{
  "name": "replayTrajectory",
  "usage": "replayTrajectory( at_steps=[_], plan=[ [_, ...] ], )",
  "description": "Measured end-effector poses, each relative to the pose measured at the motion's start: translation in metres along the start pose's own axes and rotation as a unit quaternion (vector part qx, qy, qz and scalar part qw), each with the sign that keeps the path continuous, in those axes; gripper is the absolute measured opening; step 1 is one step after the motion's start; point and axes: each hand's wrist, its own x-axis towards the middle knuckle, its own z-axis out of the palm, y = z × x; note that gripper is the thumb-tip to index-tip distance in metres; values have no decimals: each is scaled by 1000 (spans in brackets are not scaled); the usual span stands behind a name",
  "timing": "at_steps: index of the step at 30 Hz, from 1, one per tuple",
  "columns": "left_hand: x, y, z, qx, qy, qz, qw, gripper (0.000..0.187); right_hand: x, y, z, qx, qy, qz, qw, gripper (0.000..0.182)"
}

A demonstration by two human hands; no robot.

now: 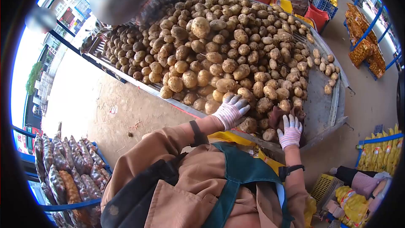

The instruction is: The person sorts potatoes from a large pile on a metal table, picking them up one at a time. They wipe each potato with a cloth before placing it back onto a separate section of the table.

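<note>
A large heap of potatoes covers a slatted metal sorting table in front of me. My left hand, in a pink-striped glove with pale grey fingertips, lies over the near edge of the heap. Its fingers are spread and rest against potatoes. My right hand wears a matching glove at the table's near right edge, fingers stretched out and apart. Right by its fingertips is a crumpled dark brown cloth among the potatoes. Yellow sacking shows below the table edge, partly hidden by my apron.
A small group of potatoes lies apart on the table's right side. Filled mesh sacks stand in a blue-railed rack at lower left. Orange sacks hang over a rail at right. A yellow crate sits at lower right.
</note>
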Motion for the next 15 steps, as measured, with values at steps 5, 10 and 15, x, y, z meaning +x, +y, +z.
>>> replayTrajectory(
  at_steps=[5,10,15],
  plan=[
    [13,-51,-1,-33,13,-61,998,50,12,48,20,127,62,117,983,44],
    [52,-136,-52,50,120,-124,984,47,-10,99,16,665,289,421,545,52],
    [92,-282,-96,132,204,-330,912,71,-52,115,-18,818,269,434,266,65]
  ],
)
